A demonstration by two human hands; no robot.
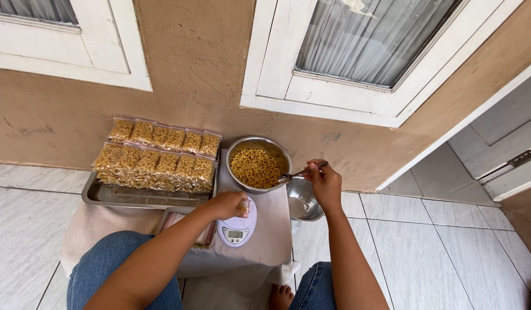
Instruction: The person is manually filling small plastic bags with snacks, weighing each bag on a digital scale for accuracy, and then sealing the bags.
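Portioning macaroni snack by weight; next move, judged: a level spoonful carried to the bag without spilling.

Steel tray (104,198) with crinkly sealed packets (156,163); left hand (228,204), grip closed on a small clear bag (242,205) over the white oval kitchen scale (236,229) on the cloth-covered desk (265,241); round steel bowl (284,155) of golden macaroni (255,167); right hand (324,182), grip pinching a metal spoon (294,174) at the rim.

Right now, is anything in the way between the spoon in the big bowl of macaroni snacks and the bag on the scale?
Nothing visible blocks it. The spoon in the right hand rests at the bowl rim; the left hand holds the small bag on the scale just below.
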